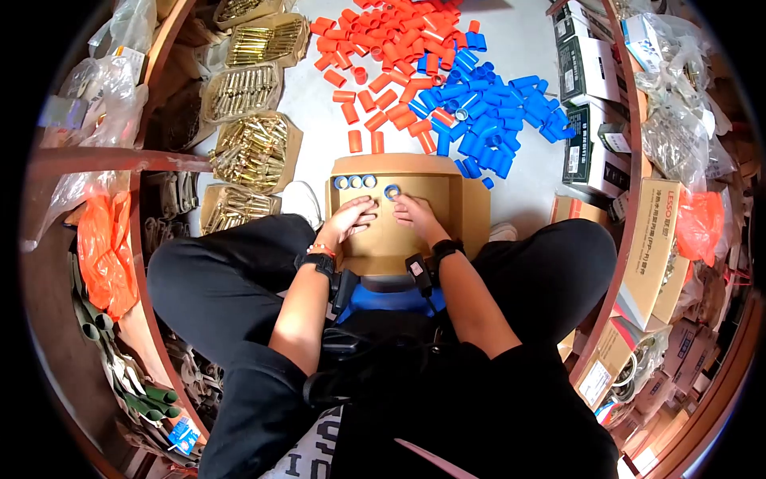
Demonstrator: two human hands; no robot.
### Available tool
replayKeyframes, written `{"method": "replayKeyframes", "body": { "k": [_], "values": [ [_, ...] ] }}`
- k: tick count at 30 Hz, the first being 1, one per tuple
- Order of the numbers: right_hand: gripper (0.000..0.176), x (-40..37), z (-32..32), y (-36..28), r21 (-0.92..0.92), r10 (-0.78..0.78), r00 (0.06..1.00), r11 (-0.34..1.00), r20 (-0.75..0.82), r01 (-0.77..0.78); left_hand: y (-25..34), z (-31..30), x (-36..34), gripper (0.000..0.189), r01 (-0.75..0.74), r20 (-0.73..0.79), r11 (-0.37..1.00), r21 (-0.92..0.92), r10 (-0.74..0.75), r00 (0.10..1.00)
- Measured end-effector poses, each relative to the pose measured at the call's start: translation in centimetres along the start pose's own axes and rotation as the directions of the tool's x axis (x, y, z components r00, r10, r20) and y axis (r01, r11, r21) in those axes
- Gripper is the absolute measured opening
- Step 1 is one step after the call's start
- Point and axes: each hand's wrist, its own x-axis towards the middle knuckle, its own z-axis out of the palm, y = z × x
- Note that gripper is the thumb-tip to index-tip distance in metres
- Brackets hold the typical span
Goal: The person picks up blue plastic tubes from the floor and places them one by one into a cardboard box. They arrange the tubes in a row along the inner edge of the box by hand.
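Observation:
An open cardboard box (471, 207) sits between my knees. Three short blue pipe couplings stand on end in a row along its far left corner, the nearest to my hands being the right-hand coupling (369, 181). My right hand (415, 215) is inside the box, its thumb and fingertips closed on another blue coupling (392, 191), whose round opening faces up. To the left, my left hand (349, 221) hovers over the box floor, fingers stretched toward the middle and holding nothing.
Loose red couplings (385, 99) and blue couplings (499, 112) are heaped on the floor beyond the box. Cartons of brass-coloured bolts (251, 152) line the left side. Shelves with white-and-black boxes (590, 148) and a LESSO carton (650, 247) stand at right.

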Motion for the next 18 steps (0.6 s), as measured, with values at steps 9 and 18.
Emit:
{"method": "replayKeyframes", "body": {
  "k": [9, 18],
  "values": [
    [0.025, 2.4, 1.0, -0.5, 0.288, 0.161, 0.983, 0.949, -0.082, -0.132, -0.4, -0.4, 0.3, 0.047, 0.062, -0.085, 0.997, -0.049, -0.066, 0.994],
    [0.033, 3.5, 1.3, 0.2, 0.223, 0.153, 0.975, 0.968, -0.159, -0.116, -0.6, 0.1, 0.6, 0.046, 0.070, -0.064, 0.997, -0.020, -0.071, 0.995]
  ]
}}
